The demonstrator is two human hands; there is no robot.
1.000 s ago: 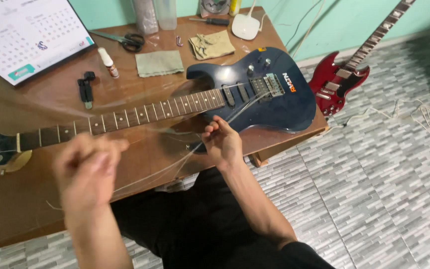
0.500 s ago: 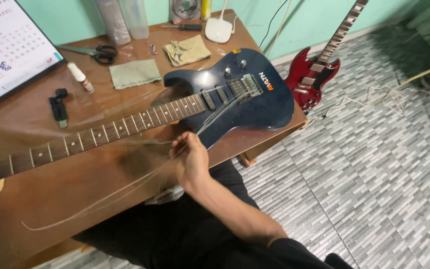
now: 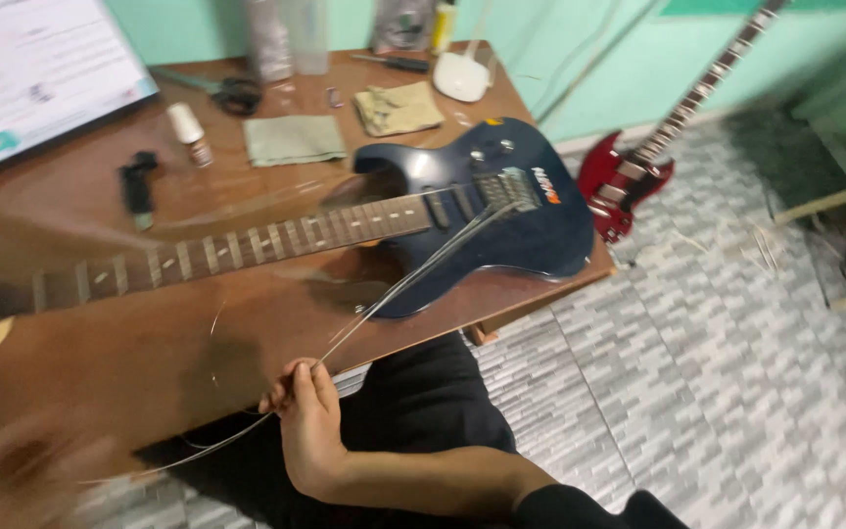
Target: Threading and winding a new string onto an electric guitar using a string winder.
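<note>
Since half a second ago the right hand (image 3: 307, 426) has pulled back off the fretboard toward the lap, dragging the loose strings (image 3: 413, 269) with it. It pinches the bundle between thumb and fingers; strings run taut up to the bridge of the blue guitar (image 3: 531, 230) lying on the wooden table (image 3: 149, 353). Left hand (image 3: 22, 480) is a blur at lower left (can't tell its grip). Risk: a sideways yank could scratch the body or whip string ends free.
</note>
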